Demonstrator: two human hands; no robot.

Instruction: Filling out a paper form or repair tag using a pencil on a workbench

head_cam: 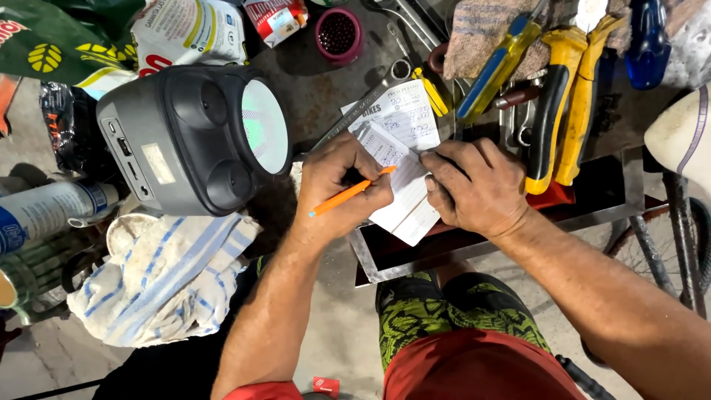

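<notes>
1. Orange plastic catches the eye first: a pen (pixel 349 192) is clamped in the left hand (pixel 342 189), its tip resting on a small white receipt pad (pixel 404 159) with blue-printed lines.
2. The right hand (pixel 474 185) lies flat just beside the left, fingers pressed down on the pad's folded-back sheet; the two hands nearly touch over the paper.
3. The pad rests on the edge of a metal tray (pixel 600 211), directly under both hands. As far as one can judge, the writing is under way: the upper slip shows handwriting, while the lower part under the fingers looks unfilled, though much of it is hidden.
4. Left of the left hand sits a grey portable speaker (pixel 185 141) with a pale rectangular sticker on its side.
5. Beyond the speaker, a white bag (pixel 189 30) with red and blue print lies beside a green package (pixel 52 41) bearing a yellow leaf mark.
6. Far left, a white spray can (pixel 48 211) with a blue label lies on its side.
7. Beyond the right hand, yellow-handled pliers (pixel 566 96) lie among the tools.
8. Below the left forearm, a blue-striped cloth (pixel 159 278) is bunched.
</notes>
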